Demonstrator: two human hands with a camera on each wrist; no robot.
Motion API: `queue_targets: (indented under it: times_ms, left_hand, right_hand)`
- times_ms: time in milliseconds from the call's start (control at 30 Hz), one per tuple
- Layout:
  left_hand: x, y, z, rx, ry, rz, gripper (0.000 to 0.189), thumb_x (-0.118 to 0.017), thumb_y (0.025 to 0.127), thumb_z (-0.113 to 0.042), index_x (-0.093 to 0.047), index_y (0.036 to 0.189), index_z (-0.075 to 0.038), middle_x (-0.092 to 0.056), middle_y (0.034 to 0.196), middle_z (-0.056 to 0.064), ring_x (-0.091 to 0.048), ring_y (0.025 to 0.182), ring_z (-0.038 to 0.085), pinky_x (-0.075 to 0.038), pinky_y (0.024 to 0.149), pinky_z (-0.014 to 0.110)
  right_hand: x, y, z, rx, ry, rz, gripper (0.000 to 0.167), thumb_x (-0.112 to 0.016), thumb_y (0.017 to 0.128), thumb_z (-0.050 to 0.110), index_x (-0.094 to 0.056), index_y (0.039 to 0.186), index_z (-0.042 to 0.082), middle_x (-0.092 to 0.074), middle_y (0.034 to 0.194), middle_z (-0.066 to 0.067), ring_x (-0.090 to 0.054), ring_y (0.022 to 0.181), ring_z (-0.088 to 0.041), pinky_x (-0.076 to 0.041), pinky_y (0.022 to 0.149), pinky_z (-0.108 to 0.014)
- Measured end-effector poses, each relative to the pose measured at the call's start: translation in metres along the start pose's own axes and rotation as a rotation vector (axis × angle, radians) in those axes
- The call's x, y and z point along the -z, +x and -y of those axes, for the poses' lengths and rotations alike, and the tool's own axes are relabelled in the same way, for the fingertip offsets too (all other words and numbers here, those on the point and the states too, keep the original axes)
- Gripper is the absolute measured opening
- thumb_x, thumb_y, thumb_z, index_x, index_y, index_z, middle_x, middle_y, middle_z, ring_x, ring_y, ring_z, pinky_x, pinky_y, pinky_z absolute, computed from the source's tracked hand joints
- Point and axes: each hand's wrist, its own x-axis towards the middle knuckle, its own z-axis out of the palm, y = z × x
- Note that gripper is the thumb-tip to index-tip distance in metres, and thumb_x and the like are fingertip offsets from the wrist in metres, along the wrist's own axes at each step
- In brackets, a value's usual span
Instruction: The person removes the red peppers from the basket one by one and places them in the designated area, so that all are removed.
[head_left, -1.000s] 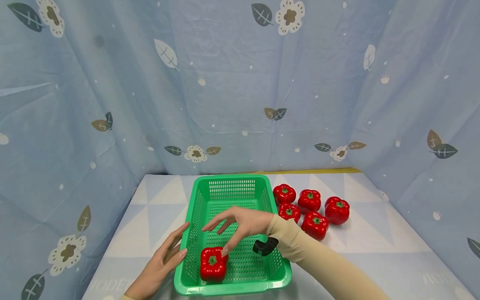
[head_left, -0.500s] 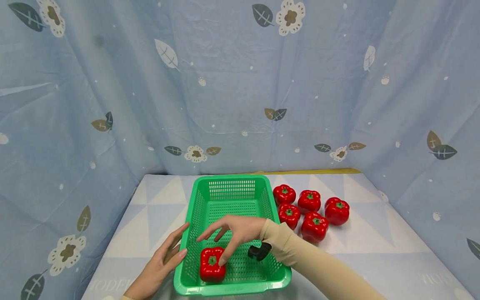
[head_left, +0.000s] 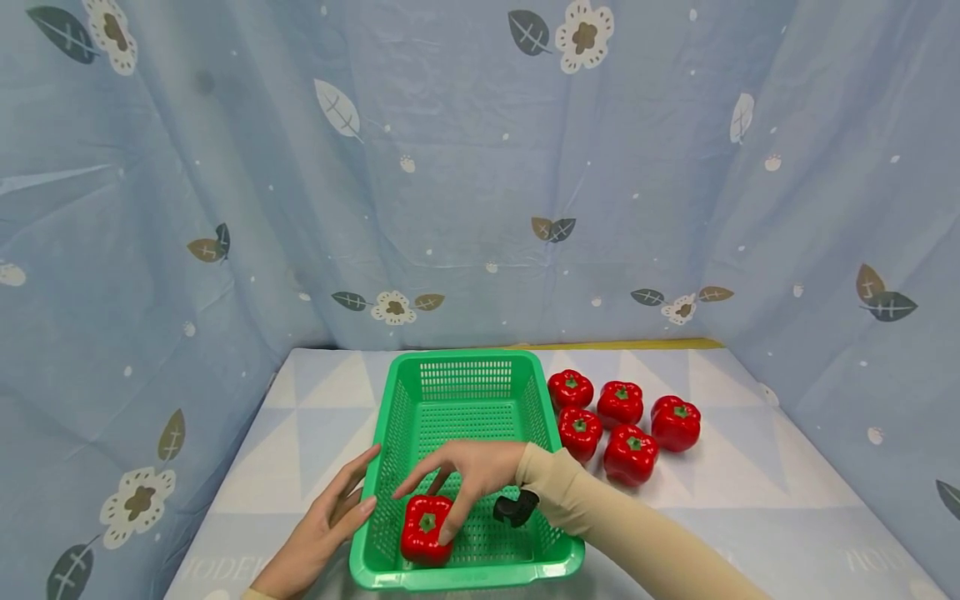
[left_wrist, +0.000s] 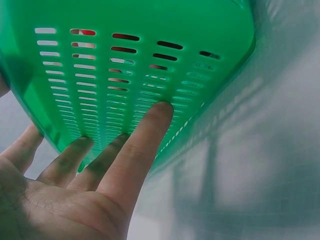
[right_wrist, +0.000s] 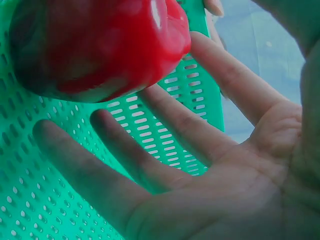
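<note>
A glossy red bell pepper (head_left: 424, 533) with a green stem sits in the near left corner of a green perforated plastic basket (head_left: 468, 577). Over it reaches my right hand (head_left: 476, 471), thumb at the pepper's right side and forefinger extended past its far edge. In the right wrist view, the spread fingers (right_wrist: 160, 132) stand beside and below the pepper (right_wrist: 100, 45), with the forefinger's tip right at its skin. My left hand (head_left: 322, 525) rests against the basket's left side, its fairly straight fingers (left_wrist: 140, 155) touching the slotted outer wall (left_wrist: 150, 20).
Several more red bell peppers (head_left: 630, 456) stand in a group on the table just right of the basket. A pale triangle-patterned cloth (head_left: 720, 533) covers the table. Blue floral curtain (head_left: 487, 167) hangs behind and on both sides.
My right hand has come down and slightly left, closer around the pepper in the basket. The left hand, the basket and the other peppers have stayed put.
</note>
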Motion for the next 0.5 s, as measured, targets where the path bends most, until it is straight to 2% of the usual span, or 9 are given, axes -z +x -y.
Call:
queue_targets:
  times_ms: [200, 500]
  left_hand:
    - [0.0000, -0.0009, 0.0007, -0.011, 0.008, 0.003, 0.062, -0.056, 0.117, -0.025, -0.030, 0.173, -0.033, -0.016, 0.180, 0.014, -0.016, 0.159, 0.062, -0.037, 0.114, 0.080]
    - [-0.0006, -0.0002, -0.0007, -0.002, -0.004, 0.000, 0.062, -0.056, 0.117, -0.027, -0.030, 0.173, -0.033, -0.016, 0.180, 0.016, -0.016, 0.157, 0.065, -0.039, 0.112, 0.081]
  right_hand:
    - [-0.0007, 0.0023, -0.0015, 0.021, 0.008, 0.031, 0.061, -0.085, 0.092, 0.003, -0.066, 0.149, 0.000, -0.064, 0.150, -0.021, -0.065, 0.126, -0.009, -0.053, 0.112, -0.034]
    - [-0.0004, 0.0019, -0.0019, 0.016, 0.046, 0.042, 0.059, -0.083, 0.093, 0.000, -0.065, 0.150, -0.001, -0.063, 0.150, -0.023, -0.066, 0.125, -0.012, -0.054, 0.110, -0.034]
